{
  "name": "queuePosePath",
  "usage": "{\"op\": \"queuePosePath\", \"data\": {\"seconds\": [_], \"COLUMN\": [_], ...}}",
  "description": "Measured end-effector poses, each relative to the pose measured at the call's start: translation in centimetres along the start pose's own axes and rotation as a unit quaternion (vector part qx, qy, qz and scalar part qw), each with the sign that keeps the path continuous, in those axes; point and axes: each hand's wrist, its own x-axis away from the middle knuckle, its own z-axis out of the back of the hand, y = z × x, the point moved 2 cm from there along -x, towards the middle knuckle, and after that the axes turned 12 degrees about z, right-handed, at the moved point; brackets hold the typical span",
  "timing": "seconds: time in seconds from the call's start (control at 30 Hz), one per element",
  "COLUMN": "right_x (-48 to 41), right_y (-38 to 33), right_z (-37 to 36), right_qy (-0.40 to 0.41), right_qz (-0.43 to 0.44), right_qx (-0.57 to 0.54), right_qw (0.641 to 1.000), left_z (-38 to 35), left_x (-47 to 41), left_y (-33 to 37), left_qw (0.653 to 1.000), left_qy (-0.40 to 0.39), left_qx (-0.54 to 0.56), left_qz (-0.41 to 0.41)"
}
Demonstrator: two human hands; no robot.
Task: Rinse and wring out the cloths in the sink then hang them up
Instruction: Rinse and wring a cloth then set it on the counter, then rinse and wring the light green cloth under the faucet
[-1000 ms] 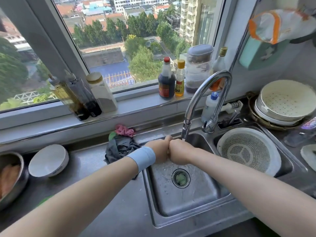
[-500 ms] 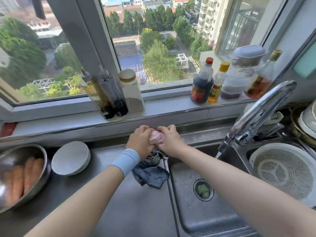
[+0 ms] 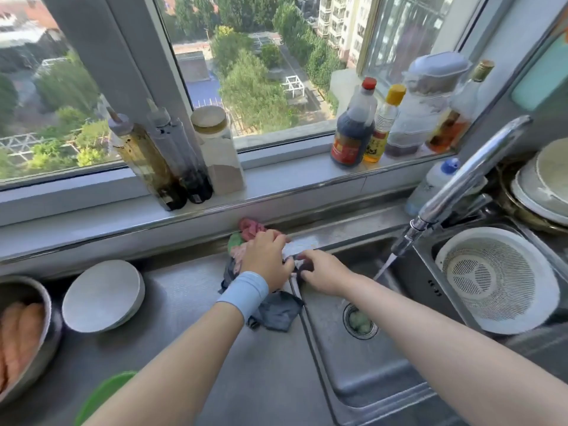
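A pile of cloths lies on the steel counter at the back left corner of the sink (image 3: 362,392): a pink cloth (image 3: 249,226), a green bit (image 3: 235,241) and a dark grey cloth (image 3: 278,315) that reaches the sink rim. My left hand (image 3: 266,259), with a pale blue wristband, lies palm down on the pile, fingers curved over the pink cloth. My right hand (image 3: 322,272) is just to its right at the rim, its fingertips pinching a dark fold of cloth (image 3: 305,266). The tap (image 3: 470,176) runs a thin stream into the sink.
Sauce bottles (image 3: 353,130) and oil bottles (image 3: 147,161) line the windowsill. An upturned white bowl (image 3: 103,295) and a metal bowl of sausages (image 3: 21,330) stand at the left. A white colander (image 3: 498,278) fills the right basin, with stacked dishes (image 3: 544,182) behind it.
My hands left the running tap and went left to the cloth pile. There they held the pink cloth together, then parted: the left stays on the pile, the right moved to the dark cloth.
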Motion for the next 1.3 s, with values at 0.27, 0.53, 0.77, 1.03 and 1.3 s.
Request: {"op": "queuePosePath", "data": {"seconds": [0.27, 0.53, 0.77, 1.03, 1.3], "right_x": [9.0, 7.7, 4.1, 2.8, 6.3], "right_y": [14.4, 23.4, 28.2, 28.6, 24.4], "right_z": [1.6, -1.5, -6.9, -7.6, -0.8], "right_qy": [-0.081, -0.176, -0.274, -0.179, -0.054], "right_qz": [-0.163, -0.132, -0.028, -0.040, -0.177], "right_qx": [0.038, 0.093, 0.216, 0.131, -0.383], "right_qw": [0.983, 0.971, 0.937, 0.974, 0.905], "left_z": [-9.5, -20.4, -27.4, -28.5, -22.9], "left_x": [1.3, 1.2, 1.5, 2.2, 2.8], "left_y": [9.5, 13.5, 13.2, 12.0, 14.1], "left_qw": [0.951, 0.898, 0.897, 0.893, 0.857], "left_qy": [-0.300, -0.404, -0.390, -0.362, -0.374], "left_qx": [0.062, 0.078, 0.098, 0.150, 0.283], "left_qz": [0.040, 0.157, 0.184, 0.220, 0.212]}}
